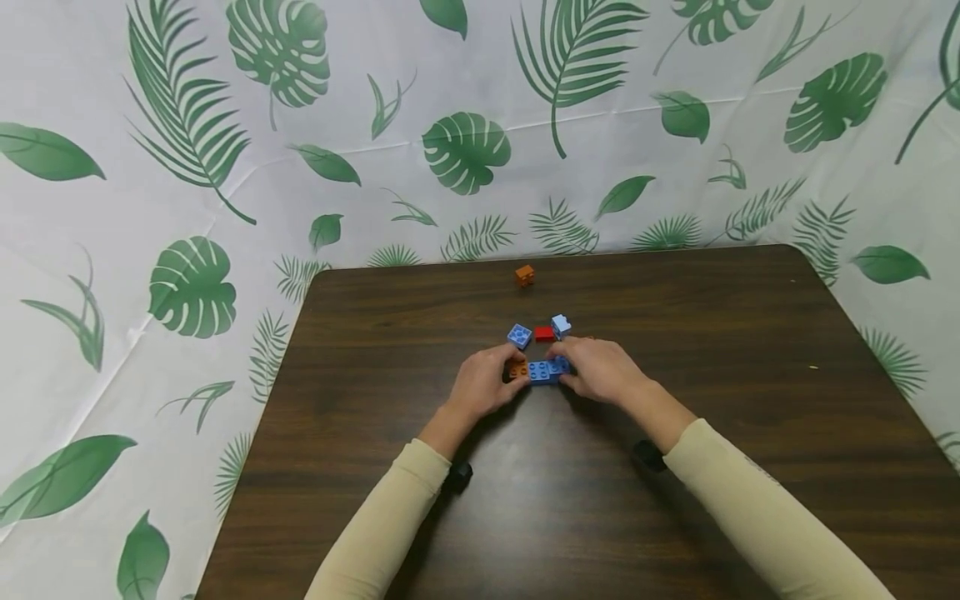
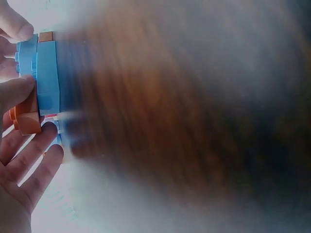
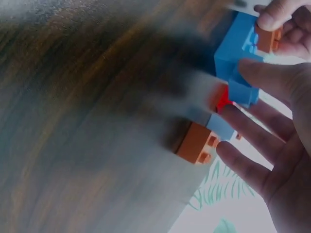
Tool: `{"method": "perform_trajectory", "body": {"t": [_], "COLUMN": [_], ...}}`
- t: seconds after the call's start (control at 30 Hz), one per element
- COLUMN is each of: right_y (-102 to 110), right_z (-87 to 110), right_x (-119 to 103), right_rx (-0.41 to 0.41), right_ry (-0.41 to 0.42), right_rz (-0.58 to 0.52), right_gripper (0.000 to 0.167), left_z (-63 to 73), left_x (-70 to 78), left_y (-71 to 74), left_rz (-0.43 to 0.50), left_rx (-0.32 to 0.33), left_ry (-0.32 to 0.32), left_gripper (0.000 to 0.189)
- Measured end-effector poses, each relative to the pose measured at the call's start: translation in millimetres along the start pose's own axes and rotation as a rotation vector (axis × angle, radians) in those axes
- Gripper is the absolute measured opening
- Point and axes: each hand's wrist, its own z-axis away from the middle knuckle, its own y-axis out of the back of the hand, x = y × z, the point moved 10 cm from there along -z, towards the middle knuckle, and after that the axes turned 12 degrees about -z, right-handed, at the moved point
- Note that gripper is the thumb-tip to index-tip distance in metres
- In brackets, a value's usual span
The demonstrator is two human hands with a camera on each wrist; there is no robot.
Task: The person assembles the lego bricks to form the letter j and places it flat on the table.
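Observation:
My left hand [image 1: 480, 382] pinches an orange toy brick [image 1: 518, 368] between thumb and fingers, at the left end of a longer blue brick [image 1: 543, 377]. At the other end my right hand [image 1: 602, 368] pinches a small blue brick [image 1: 559, 364]. In the right wrist view the orange brick [image 3: 266, 40] sits on the studded top of the blue brick [image 3: 234, 48], and the small blue brick [image 3: 243, 92] looks slightly tilted. My fingers partly cover both ends. From the left wrist, the long blue brick [image 2: 48, 77] shows its smooth side beneath the orange brick [image 2: 28, 116].
Just beyond the hands lie a blue brick [image 1: 519, 336], a red brick [image 1: 544, 333] and a light blue brick [image 1: 561, 325]. Farther back an orange brick [image 1: 525, 275] lies near the far edge of the dark wooden table [image 1: 390, 317]. A leaf-patterned cloth [image 1: 465, 150] hangs behind.

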Motion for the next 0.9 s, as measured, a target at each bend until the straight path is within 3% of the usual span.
{"method": "perform_trajectory", "body": {"t": [0.2, 0.43, 0.63, 0.9], "right_y": [14.0, 28.5, 24.9, 12.0], "right_z": [7.2, 16.3, 18.3, 17.4], "right_x": [12.0, 37.3, 59.1, 74.8], "right_rx": [0.04, 0.068, 0.047, 0.047], "right_ry": [-0.008, -0.05, -0.117, -0.104], "right_rz": [-0.015, -0.01, -0.031, -0.037], "right_gripper": [0.049, 0.048, 0.056, 0.053], "left_z": [0.5, -0.6, 0.0, 0.7], "left_x": [-0.8, -0.6, -1.7, -2.9], "left_y": [-0.5, -0.3, 0.3, 1.0], "left_rz": [0.007, -0.003, -0.007, -0.002], "left_rx": [-0.022, -0.026, -0.026, -0.024], "left_ry": [0.015, 0.018, 0.013, 0.013], "left_gripper": [0.031, 0.031, 0.031, 0.032]}}
